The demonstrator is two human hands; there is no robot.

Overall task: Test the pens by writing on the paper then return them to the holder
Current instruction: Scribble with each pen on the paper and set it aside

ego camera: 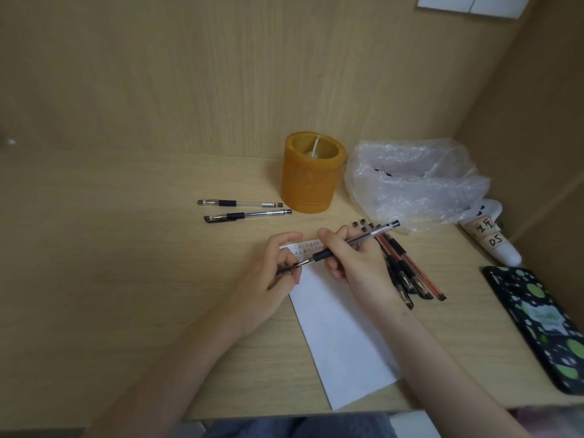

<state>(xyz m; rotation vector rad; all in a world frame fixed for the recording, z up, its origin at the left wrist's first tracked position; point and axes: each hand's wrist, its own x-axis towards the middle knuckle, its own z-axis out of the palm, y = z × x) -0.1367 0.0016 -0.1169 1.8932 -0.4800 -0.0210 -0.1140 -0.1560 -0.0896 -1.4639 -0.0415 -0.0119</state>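
My right hand [357, 263] grips a clear black-ink pen [373, 235] over the top of the white paper [341, 336], tip pointing left. My left hand [271, 267] pinches the pen's dark cap [284, 270] right at that tip. The paper's top edge carries small written marks. An orange cylindrical holder [311, 175] stands behind, with one thin item inside. Two capped black pens [240, 203] [248, 215] lie left of the holder. A bunch of several black and red pens [407, 273] lies to the right of the paper, partly hidden by my right hand.
A crumpled clear plastic bag [410, 181] sits right of the holder. A white labelled tube [489, 238] and a phone in a black-and-green case [543, 324] lie at the right. Wooden walls close the desk at the back and right.
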